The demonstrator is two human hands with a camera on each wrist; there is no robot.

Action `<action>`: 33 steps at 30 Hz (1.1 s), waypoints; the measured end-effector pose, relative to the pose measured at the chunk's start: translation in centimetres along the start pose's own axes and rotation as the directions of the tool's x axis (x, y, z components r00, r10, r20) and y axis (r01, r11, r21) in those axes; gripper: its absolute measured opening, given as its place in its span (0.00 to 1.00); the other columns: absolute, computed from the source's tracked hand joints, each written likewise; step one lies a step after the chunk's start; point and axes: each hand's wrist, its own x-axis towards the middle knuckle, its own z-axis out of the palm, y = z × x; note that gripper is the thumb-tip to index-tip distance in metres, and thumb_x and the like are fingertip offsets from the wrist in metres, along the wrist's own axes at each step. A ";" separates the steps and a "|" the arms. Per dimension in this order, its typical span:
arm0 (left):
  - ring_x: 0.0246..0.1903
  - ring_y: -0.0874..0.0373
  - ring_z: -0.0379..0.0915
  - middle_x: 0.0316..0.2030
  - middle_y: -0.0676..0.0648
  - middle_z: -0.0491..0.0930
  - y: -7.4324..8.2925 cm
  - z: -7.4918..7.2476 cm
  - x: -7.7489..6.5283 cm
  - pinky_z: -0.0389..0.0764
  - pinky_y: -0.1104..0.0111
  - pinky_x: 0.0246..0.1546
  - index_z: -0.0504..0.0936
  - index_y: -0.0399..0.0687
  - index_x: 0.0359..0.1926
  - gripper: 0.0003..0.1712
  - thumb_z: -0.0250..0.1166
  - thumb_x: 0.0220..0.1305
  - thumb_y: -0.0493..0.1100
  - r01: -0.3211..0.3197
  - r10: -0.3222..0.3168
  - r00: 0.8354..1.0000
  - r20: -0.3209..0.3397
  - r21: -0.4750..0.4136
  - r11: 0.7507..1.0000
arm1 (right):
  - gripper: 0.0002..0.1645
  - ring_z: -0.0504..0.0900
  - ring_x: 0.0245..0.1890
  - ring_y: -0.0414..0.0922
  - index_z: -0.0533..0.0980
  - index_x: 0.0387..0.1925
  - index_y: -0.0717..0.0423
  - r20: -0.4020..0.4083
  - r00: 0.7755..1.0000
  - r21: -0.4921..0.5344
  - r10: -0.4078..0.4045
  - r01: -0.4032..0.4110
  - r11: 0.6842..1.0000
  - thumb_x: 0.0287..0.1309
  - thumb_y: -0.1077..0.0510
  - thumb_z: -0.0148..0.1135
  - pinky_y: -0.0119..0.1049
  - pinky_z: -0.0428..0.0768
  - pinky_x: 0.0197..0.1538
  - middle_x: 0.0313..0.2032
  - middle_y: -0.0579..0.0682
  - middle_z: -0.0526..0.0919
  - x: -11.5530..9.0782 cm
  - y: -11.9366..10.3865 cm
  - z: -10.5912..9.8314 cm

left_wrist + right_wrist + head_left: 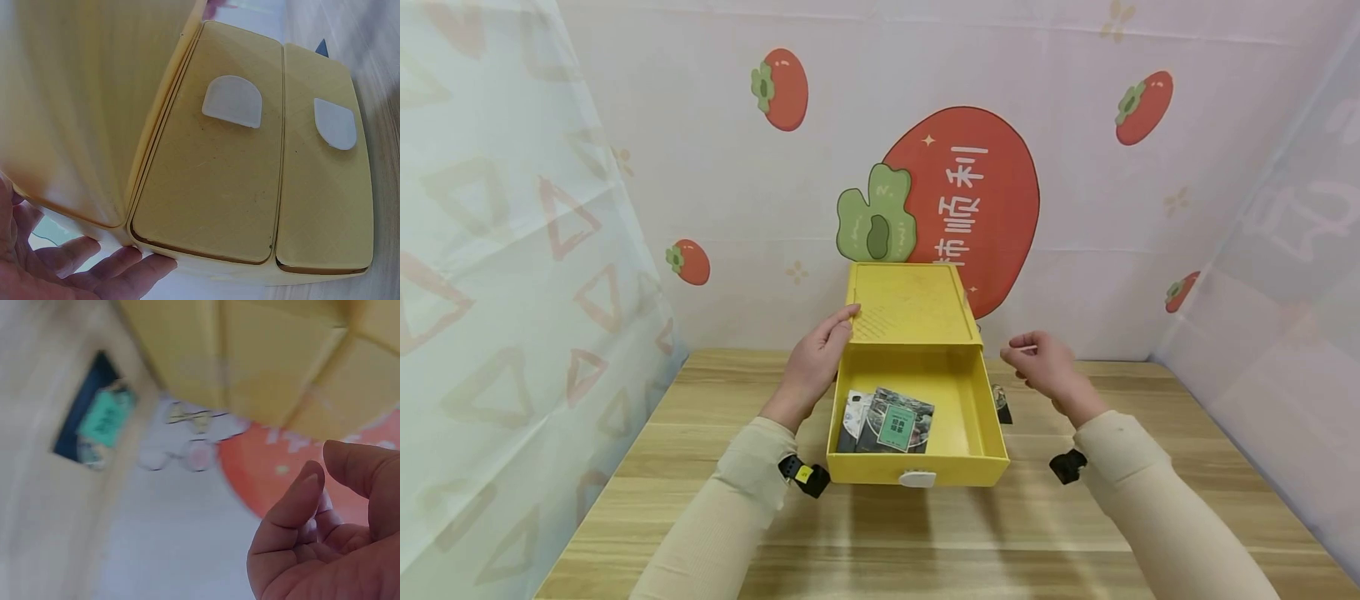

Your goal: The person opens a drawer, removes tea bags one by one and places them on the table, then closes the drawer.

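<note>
the left hand (pixel 812 360) lays straight fingers against the yellow boxy plastic drawer unit (pixel 913 302), likely for steadiness, the empty right hand (pixel 1048 368) loosely curled to its right.

White Chinese chars (pixel 961 208) 柿顺利 (柿 part hidden) on big round red persimmon print (pixel 1003 208) on pale fabric wall (pixel 737 192), dark chars (pixel 897 428) on green rect. lbl (pixel 898 436) of dark square packet (pixel 874 427) in yellow plastic drawer (pixel 958 417), too sm. to read, green lbl (pixel 107 417) on 2nd dark packet (pixel 81 419), blurred
</note>
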 end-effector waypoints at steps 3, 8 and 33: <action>0.70 0.52 0.68 0.75 0.57 0.68 0.0 0.0 0.0 0.72 0.52 0.66 0.71 0.70 0.75 0.27 0.45 0.82 0.61 -0.001 0.001 1.000 -0.003 -0.001 1.000 | 0.33 0.80 0.44 0.51 0.68 0.67 0.67 -0.028 0.999 -0.016 -0.042 0.041 0.999 0.76 0.45 0.57 0.36 0.82 0.45 0.56 0.64 0.79 -0.8 -1.8 -0.7; 0.77 0.55 0.60 0.75 0.57 0.69 0.0 -0.1 0.1 0.63 0.52 0.76 0.72 0.70 0.75 0.27 0.45 0.82 0.60 -0.010 0.010 1.000 -0.014 0.014 1.000 | 0.33 0.80 0.42 0.51 0.71 0.65 0.63 -0.052 0.991 -0.042 -0.127 0.125 0.991 0.74 0.43 0.59 0.36 0.82 0.42 0.50 0.62 0.80 -2.2 -4.8 -1.6; 0.75 0.54 0.61 0.76 0.55 0.67 0.1 -0.2 -0.2 0.65 0.51 0.74 0.71 0.68 0.75 0.27 0.45 0.82 0.60 -0.017 0.017 1.000 0.015 -0.015 1.000 | 0.24 0.85 0.46 0.44 0.81 0.56 0.58 0.331 0.885 -0.423 -0.327 0.448 0.787 0.65 0.49 0.72 0.45 0.84 0.54 0.46 0.48 0.88 -5.9 -13.2 2.5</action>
